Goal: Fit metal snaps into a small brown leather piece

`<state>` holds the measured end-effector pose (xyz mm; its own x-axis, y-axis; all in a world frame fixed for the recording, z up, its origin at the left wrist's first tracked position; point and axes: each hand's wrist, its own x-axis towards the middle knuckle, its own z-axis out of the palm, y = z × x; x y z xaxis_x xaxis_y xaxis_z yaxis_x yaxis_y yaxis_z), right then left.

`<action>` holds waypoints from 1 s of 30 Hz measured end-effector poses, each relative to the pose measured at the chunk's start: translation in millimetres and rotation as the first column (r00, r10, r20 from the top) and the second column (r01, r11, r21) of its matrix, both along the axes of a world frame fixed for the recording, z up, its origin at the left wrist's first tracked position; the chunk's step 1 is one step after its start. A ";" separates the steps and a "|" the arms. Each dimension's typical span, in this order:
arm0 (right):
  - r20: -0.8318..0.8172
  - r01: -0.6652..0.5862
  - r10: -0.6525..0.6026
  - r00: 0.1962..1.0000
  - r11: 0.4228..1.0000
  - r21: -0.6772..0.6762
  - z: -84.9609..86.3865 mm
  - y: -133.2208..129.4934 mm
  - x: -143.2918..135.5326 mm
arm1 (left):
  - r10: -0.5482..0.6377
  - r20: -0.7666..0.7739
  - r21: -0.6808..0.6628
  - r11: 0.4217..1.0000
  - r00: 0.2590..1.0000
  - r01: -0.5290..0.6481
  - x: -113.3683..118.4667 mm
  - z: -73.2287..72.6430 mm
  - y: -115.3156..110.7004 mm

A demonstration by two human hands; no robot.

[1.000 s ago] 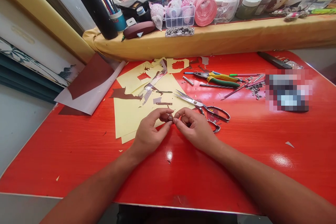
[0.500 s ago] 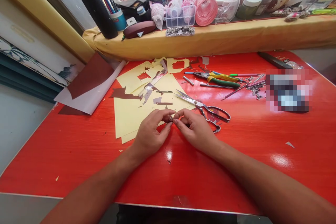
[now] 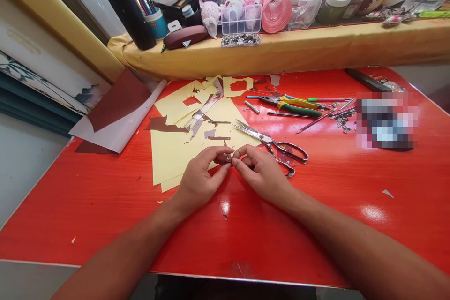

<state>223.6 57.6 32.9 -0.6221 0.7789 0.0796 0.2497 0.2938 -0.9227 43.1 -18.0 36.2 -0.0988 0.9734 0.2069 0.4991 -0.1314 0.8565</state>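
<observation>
Over the red table, my left hand (image 3: 203, 174) pinches a small brown piece with a round metal snap (image 3: 228, 159) on it. My right hand (image 3: 262, 173) meets it at the fingertips, its thumb and forefinger closed at the piece's right side. How much of the piece lies between the right fingers is hidden. Yellow paper sheets (image 3: 172, 159) lie partly under my left hand, with brown scraps (image 3: 165, 124) on top. Just beyond my right hand are open scissors (image 3: 265, 138).
Green-and-yellow pliers (image 3: 295, 107), pens and a pile of metal snaps (image 3: 344, 119) lie at the back right. Brown sheet material (image 3: 117, 103) rests at the left. A cloth-covered ledge (image 3: 281, 51) with a clear divided box (image 3: 241, 19) runs along the back.
The view has shifted very slightly. Both hands stay together around the small piece, and its round metal snap now shows a little more clearly.
</observation>
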 end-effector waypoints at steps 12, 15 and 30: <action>0.000 0.008 -0.008 1.000 1.000 -0.007 1.0 0.9 -0.4 | 0.004 0.072 -0.029 1.000 0.997 -0.002 1.5 3.3 0.8; -0.028 0.008 -0.009 1.000 0.999 -0.046 1.3 1.1 -1.2 | 0.032 0.182 -0.101 0.995 0.983 -0.014 0.6 2.9 2.0; -0.038 0.026 -0.028 0.999 0.999 -0.048 -0.9 0.4 -1.5 | 0.138 0.586 -0.226 0.974 0.799 -0.003 -0.6 5.7 8.1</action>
